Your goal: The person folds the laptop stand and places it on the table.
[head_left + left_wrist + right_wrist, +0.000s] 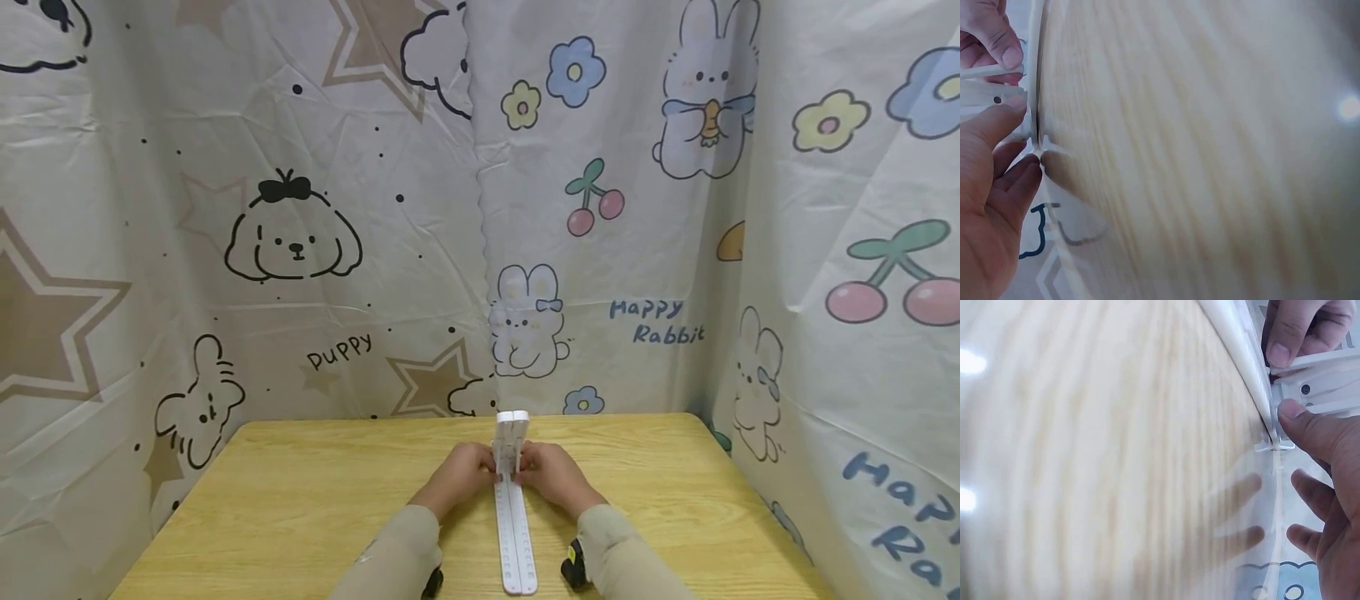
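Observation:
A white plastic folding stand (516,533) is in the middle of the table, its long slotted base pointing at me and its upright part (512,429) rising at the far end. My left hand (461,477) pinches the left side of the stand where the upright meets the base. From the other side my right hand (558,477) pinches it too. In the left wrist view, the left thumb lies on a white arm (991,95) beside a small dark hole. The right wrist view shows the right thumb against the stand (1319,387), with some lower fingers spread away from it.
The wooden table (315,483) ends at a back edge just beyond the stand. Printed cloth (420,275) with puppies, rabbits and cherries hangs behind and along both sides. Dark straps (573,565) sit at the cuffs of my sleeves.

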